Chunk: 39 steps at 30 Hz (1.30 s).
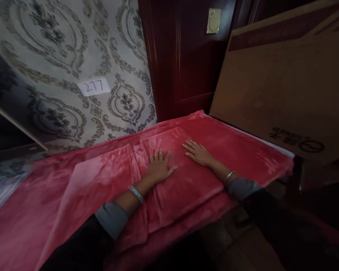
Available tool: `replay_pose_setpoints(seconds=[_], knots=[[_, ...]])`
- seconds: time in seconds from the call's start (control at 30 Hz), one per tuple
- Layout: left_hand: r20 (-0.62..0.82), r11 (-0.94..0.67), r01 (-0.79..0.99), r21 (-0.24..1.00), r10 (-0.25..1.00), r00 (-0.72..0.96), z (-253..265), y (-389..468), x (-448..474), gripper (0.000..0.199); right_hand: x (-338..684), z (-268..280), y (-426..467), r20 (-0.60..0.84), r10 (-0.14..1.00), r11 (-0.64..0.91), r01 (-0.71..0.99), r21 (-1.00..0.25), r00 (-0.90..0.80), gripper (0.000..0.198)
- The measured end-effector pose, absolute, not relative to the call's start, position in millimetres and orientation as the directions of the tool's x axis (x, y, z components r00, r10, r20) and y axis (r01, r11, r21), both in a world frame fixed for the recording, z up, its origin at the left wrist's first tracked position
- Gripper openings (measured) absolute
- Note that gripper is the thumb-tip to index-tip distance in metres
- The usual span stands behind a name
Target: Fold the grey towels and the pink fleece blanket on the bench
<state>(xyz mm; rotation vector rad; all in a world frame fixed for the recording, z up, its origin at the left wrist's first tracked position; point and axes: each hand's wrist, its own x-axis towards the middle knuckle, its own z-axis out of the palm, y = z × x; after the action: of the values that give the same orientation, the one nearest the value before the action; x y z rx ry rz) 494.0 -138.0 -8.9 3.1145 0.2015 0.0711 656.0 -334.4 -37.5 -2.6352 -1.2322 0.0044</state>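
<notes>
A plush pink-red blanket (186,188), partly folded into layers, lies on a raised bed-like surface. My left hand (159,168) rests palm down near the folded panel's left edge, its fingers spread. Farther right, my right hand (199,153) lies flat on the same panel, fingers stretched out. Neither hand holds anything. Left of my left hand, another folded flap (101,177) of the blanket slants toward the front left. A smoother red stretch (237,146) of the fabric reaches to the right end.
Behind the blanket stands a patterned wall (127,98) with a paper label (94,87) reading 277. A dark red door (186,56) adjoins it. At the right, a large cardboard box (282,82) leans beside the bed. Striped cloth (7,192) shows at the left edge.
</notes>
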Motion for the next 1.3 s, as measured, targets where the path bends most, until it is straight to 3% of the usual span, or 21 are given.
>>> replay_pose_setpoints(seconds=[0.37, 0.53, 0.7, 0.83, 1.07, 1.17, 1.3], knots=[[-0.124, -0.990, 0.090, 0.105, 0.076, 0.989, 15.1, -144.2, 446.8, 0.085, 617.8, -6.8, -339.2, -0.058, 0.682, -0.720, 0.655, -0.227, 0.729, 0.066], [-0.060, -0.988, -0.051, 0.146, -0.060, 0.996, 0.9, -155.6, 411.6, 0.078, 562.1, -25.7, -372.7, 0.044, 0.729, -0.667, 0.723, -0.180, 0.684, 0.065], [-0.073, -0.987, -0.036, 0.158, -0.048, 0.996, 2.3, -162.7, 403.7, 0.072, 544.4, -33.1, -381.0, 0.118, 0.708, -0.686, 0.718, -0.118, 0.696, 0.061], [-0.124, -0.978, -0.068, 0.197, -0.094, 0.988, 11.7, -166.7, 387.1, 0.065, 532.8, -29.1, -384.2, 0.059, 0.725, -0.673, 0.725, -0.146, 0.686, 0.058], [-0.047, -0.939, -0.156, 0.308, -0.179, 0.983, 10.2, -166.4, 317.0, 0.055, 479.6, -52.2, -418.4, 0.213, 0.774, -0.568, 0.802, -0.182, 0.596, 0.055], [0.040, -0.946, -0.151, 0.288, -0.146, 0.988, 7.2, -165.1, 286.6, 0.059, 465.6, -58.8, -423.3, 0.258, 0.742, -0.570, 0.785, -0.243, 0.619, 0.053], [0.140, -0.979, 0.039, 0.201, 0.068, 0.988, -5.0, -157.5, 257.7, 0.072, 446.0, -54.5, -406.3, 0.369, 0.696, -0.491, 0.783, -0.382, 0.616, 0.051]])
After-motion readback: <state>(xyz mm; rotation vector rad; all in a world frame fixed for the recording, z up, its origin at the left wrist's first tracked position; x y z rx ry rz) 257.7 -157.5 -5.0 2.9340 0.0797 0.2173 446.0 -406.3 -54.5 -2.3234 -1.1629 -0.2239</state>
